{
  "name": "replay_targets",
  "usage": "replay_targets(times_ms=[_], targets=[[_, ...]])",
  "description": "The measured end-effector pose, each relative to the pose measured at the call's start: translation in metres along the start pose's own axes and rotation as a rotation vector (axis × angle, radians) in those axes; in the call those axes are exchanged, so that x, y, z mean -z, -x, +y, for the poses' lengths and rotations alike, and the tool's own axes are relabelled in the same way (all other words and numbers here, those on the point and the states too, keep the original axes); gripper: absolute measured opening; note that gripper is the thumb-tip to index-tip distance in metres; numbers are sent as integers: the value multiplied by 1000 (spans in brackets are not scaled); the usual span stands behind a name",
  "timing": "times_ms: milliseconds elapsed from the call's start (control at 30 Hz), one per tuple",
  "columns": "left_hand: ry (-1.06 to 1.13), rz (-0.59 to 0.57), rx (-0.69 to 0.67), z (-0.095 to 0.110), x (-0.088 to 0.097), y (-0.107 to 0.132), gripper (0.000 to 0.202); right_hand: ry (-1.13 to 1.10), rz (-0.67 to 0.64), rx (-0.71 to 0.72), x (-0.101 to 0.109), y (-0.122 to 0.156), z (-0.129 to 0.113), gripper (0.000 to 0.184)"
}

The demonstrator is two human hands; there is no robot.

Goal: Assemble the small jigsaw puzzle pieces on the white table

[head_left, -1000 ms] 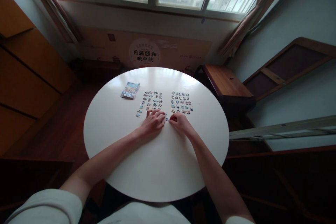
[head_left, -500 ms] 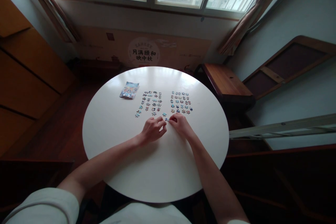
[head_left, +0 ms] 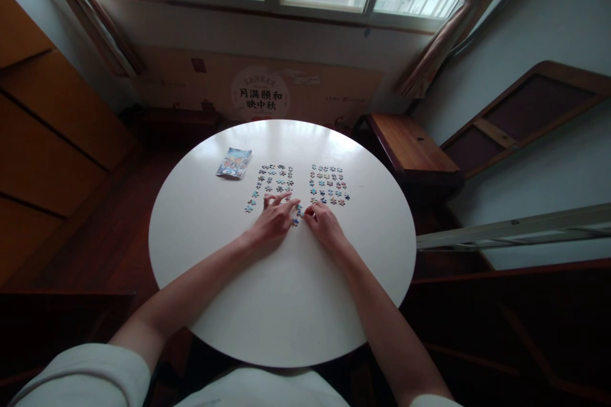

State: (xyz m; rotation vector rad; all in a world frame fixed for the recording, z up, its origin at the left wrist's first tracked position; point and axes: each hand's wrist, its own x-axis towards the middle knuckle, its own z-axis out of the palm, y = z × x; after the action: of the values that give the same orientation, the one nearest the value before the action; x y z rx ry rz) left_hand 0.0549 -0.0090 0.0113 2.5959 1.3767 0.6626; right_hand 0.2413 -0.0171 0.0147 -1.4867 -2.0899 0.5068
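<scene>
Jigsaw puzzle pieces lie in loose rows on the white round table [head_left: 281,305], one group [head_left: 268,181] at the left and another group [head_left: 327,184] at the right. Between my hands is a light blue puzzle piece [head_left: 300,210]. My right hand [head_left: 325,222] pinches at its right edge with thumb and index finger. My left hand [head_left: 272,221] is spread, palm down, its index fingertip close to the same piece and its other fingers over the lower left group. A darker blue piece [head_left: 294,222] lies just below, beside my left thumb.
A colourful puzzle packet [head_left: 233,163] lies at the table's back left. Behind the table's right edge stands a wooden bench [head_left: 410,146]. A printed board [head_left: 260,92] leans under the window, and wooden cabinets [head_left: 57,121] stand at the left.
My left hand has moved up and its fingers have spread out over the left group. My right hand has shifted slightly up and left. The dark blue piece now lies lower, nearer to me.
</scene>
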Motion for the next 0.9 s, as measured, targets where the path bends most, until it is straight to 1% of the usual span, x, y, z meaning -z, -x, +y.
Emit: replay_targets(times_ms=[200,367,600,767,900], targets=[[33,7,-6,1,-2,2,43,45,37,28,-6,-3,-4,11],[40,-20,-3,2,0,3,43,73,58,23,-10,-5,-7,10],[44,-73,-24,1,3,3,35,110,81,-8,-15,-5,-9,13],[47,-69,-46,0,3,2,25,101,100,-17,-16,-5,-10,11],[46,-57,-56,-3,3,3,24,109,116,0,-16,-4,-7,11]])
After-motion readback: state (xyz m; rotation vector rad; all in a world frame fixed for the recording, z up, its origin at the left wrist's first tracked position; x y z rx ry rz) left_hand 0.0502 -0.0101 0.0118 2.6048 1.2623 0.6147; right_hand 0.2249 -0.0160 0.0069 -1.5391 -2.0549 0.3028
